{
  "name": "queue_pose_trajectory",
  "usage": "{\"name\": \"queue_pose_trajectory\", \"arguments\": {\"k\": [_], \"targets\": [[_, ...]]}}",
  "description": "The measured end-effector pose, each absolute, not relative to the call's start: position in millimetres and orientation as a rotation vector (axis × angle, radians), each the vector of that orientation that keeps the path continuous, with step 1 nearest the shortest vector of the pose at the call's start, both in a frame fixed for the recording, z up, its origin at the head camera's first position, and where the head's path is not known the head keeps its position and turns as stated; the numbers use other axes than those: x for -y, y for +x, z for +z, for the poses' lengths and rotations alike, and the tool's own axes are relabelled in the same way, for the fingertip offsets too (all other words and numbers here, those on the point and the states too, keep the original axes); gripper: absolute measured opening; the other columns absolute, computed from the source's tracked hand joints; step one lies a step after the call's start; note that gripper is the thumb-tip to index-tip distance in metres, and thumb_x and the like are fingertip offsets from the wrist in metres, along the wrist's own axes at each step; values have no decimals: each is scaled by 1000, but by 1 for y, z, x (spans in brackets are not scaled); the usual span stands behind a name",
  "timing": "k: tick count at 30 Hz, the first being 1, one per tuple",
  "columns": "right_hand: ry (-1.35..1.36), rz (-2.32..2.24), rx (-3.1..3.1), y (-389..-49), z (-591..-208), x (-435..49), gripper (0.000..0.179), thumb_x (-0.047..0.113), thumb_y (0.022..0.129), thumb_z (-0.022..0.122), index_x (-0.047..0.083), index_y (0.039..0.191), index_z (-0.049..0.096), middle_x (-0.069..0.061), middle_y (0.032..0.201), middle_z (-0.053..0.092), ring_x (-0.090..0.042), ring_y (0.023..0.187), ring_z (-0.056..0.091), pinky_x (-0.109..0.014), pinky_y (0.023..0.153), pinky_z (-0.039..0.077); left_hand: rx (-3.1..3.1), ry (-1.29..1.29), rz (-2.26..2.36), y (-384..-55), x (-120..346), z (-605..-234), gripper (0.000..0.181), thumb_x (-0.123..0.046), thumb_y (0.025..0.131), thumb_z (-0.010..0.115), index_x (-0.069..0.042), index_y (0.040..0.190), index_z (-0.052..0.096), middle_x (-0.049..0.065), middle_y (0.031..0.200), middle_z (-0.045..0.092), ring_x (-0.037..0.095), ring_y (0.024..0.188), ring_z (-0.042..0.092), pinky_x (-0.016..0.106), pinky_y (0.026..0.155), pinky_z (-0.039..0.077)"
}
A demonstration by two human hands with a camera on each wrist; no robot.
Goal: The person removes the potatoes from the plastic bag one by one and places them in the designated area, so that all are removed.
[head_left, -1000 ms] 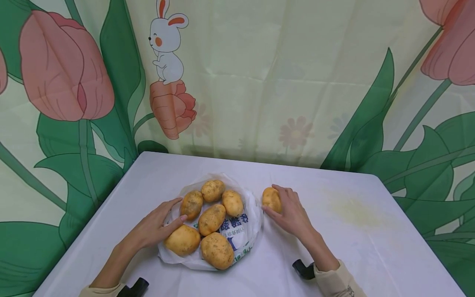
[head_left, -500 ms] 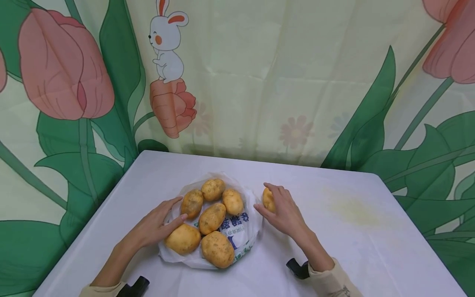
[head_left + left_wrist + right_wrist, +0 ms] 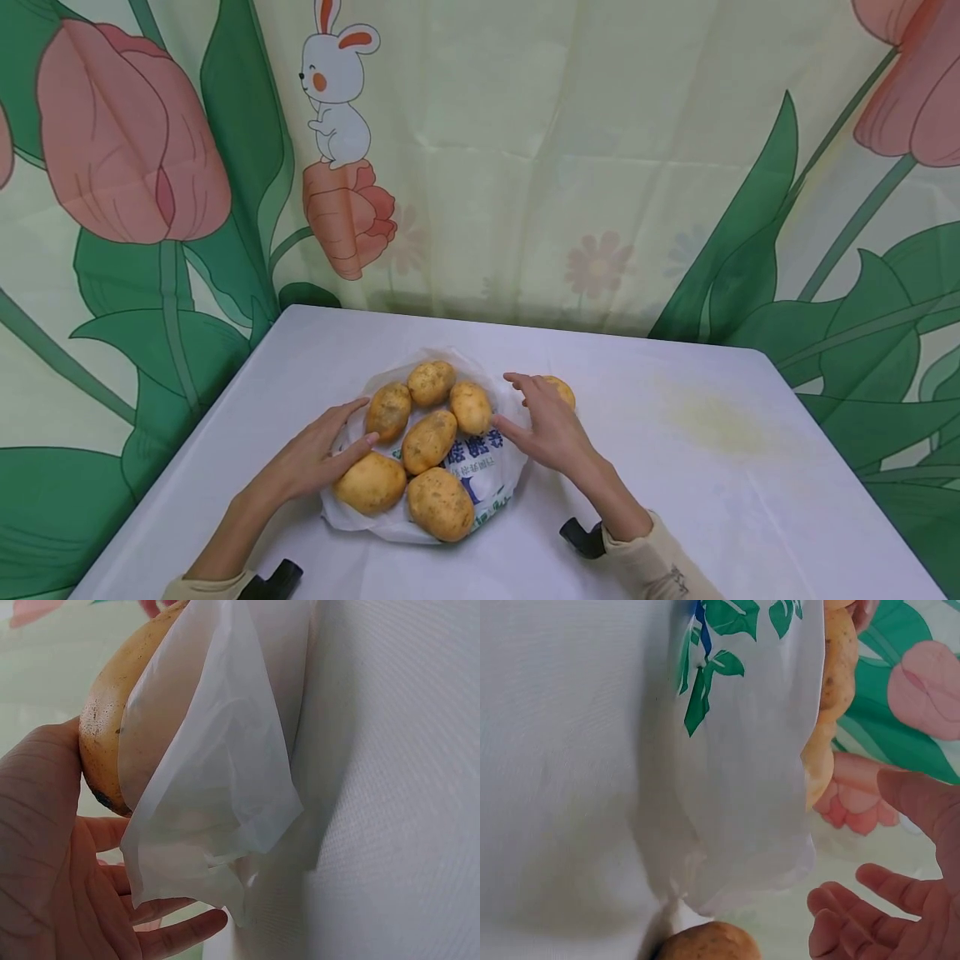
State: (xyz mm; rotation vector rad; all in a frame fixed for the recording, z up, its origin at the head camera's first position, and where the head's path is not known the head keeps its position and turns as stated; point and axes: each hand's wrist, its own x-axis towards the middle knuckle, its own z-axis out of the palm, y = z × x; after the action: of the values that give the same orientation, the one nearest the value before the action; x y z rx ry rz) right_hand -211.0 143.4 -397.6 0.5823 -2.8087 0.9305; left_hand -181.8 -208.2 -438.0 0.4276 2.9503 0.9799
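- White plastic bag (image 3: pixel 491 479) lies spread between the hands on the tabletop (image 3: pixel 750 517), six potatoes (image 3: pixel 429 443) sitting on its bared inside.
- One loose potato (image 3: pixel 562 392) lies outside the bag, just past the back of the right hand and partly hidden by it.
- Left hand (image 3: pixel 318 454): fingers spread along its own side of the bag, the thumb over the nearest potato there; it seems to be steadying, not lifting.
- Right hand (image 3: pixel 551 429): nothing in it, thumb and fingers apart, hovering at the opposite rim. The wrist view shows a gap between its thumb and the potatoes.
- My reading of the step: a reach between two potatoes, the right hand working and the left keeping the load in place.
- Next move, as I judge it, calls for bringing the right thumb and fingers around the bagged potato (image 3: pixel 471 408) closest to them, without dragging the thin plastic.
- Writing: bold blue characters (image 3: pixel 474 450) show on the bag near the right thumb, with smaller lines below; creased and small, I cannot read them.
- Green leaf shapes (image 3: pixel 727 622) are printed on the outside facing the right wrist. No brand is legible.
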Motion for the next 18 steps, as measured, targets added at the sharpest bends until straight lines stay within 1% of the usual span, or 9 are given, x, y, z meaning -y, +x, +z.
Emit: {"name": "queue_pose_trajectory", "arguments": {"k": [5,9,18], "targets": [[630,943,2822,-214,-402,-135,63,34,92,78,9,145,54,-15,130,62,-29,108,64,-44,85,55,-2953,422,981,-181,208,-439,75,-55,101,55,-5,155,40,26,152,46,49,140,43,69,109,37],[685,924,2824,-216,-404,-130,62,36,93,76,9,145,54,-15,128,63,-27,108,63,-44,87,55,-2943,406,986,-181,208,-438,75,-56,101,55,-7,155,40,26,152,46,48,141,43,69,109,37],[771,880,2807,-223,-406,-118,61,37,97,71,7,146,52,-16,132,62,-31,117,60,-50,93,53,-2937,401,974,-179,207,-435,74,-56,101,54,-7,155,40,27,152,46,49,140,42,69,108,38]]}}
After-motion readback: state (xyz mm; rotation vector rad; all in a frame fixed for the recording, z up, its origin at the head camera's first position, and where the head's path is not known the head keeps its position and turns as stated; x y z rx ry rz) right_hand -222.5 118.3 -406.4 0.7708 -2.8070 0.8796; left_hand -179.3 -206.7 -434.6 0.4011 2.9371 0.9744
